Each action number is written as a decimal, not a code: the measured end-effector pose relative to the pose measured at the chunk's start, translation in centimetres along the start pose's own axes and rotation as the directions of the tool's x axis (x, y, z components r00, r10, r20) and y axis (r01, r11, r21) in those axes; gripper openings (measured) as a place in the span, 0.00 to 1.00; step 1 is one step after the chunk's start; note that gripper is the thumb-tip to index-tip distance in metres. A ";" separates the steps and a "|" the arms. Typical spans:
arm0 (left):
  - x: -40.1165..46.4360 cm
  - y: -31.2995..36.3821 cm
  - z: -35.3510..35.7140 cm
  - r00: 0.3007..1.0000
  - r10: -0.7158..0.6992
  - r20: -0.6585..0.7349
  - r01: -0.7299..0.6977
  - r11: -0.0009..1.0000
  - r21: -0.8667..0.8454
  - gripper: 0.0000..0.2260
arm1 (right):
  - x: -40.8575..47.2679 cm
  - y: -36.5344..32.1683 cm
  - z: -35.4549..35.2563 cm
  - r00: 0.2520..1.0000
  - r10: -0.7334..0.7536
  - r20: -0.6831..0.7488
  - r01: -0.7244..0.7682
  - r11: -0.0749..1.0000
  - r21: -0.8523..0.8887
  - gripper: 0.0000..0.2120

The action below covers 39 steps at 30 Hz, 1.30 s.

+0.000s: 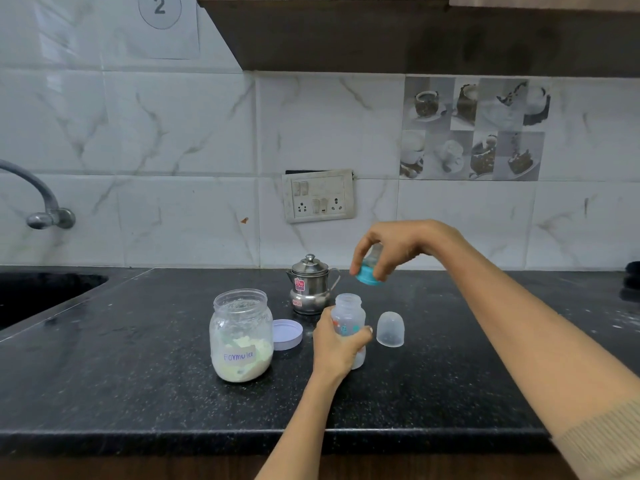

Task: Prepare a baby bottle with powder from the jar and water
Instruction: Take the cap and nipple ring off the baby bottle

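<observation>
Head cam is looking down at a black speckled counter [138, 393] from where I'm standing. Nearest, the left hand [337, 348] is gripping the baby bottle [348, 318] around its middle, holding it upright on the counter with its mouth open. At about 9 o'clock from the bottle, the open glass jar [240, 336] labelled "Formula" is sitting with pale powder in the bottom, and its lilac lid [287, 334] is lying just beside it, between jar and bottle. At 3 o'clock, close by, the clear dome cap [390, 329] is standing on the counter. Higher up, around 1 o'clock, the right hand [398, 245] is hanging over the bottle, pinching the teal nipple ring [366, 276] in its fingertips, tilted. Further back at 11 o'clock a small steel pot [309, 285] with a lid is sitting near the tiled wall.
</observation>
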<state>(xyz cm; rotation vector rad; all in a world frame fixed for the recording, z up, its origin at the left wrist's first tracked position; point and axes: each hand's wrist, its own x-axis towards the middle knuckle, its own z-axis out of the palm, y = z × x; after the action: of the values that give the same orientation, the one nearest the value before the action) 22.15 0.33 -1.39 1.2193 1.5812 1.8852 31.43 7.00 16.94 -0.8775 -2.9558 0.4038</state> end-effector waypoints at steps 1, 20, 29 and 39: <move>0.0 0.0 0.0 1.000 -0.004 0.003 0.004 1.000 0.002 0.19 | -0.3 0.7 0.3 1.000 0.021 0.011 -0.022 1.000 0.020 0.17; -0.5 0.0 -0.2 1.000 -0.010 0.002 0.010 0.995 0.099 0.21 | -2.0 6.3 10.5 0.964 0.231 0.135 -0.236 0.971 0.027 0.19; -0.4 -0.1 -0.4 0.995 -0.062 -0.073 0.070 0.992 0.108 0.38 | -2.4 6.9 9.1 0.984 0.171 0.047 -0.172 0.985 0.021 0.25; -7.1 2.6 -3.0 0.877 0.355 -0.324 -0.285 0.927 0.244 0.44 | -3.7 4.4 2.7 0.986 -0.023 -0.166 0.036 0.996 0.078 0.15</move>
<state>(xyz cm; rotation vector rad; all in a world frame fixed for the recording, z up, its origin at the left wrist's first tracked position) 24.16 -7.60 -1.53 1.3397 1.8792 2.3270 36.55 7.92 13.39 -0.8147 -2.7771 0.4238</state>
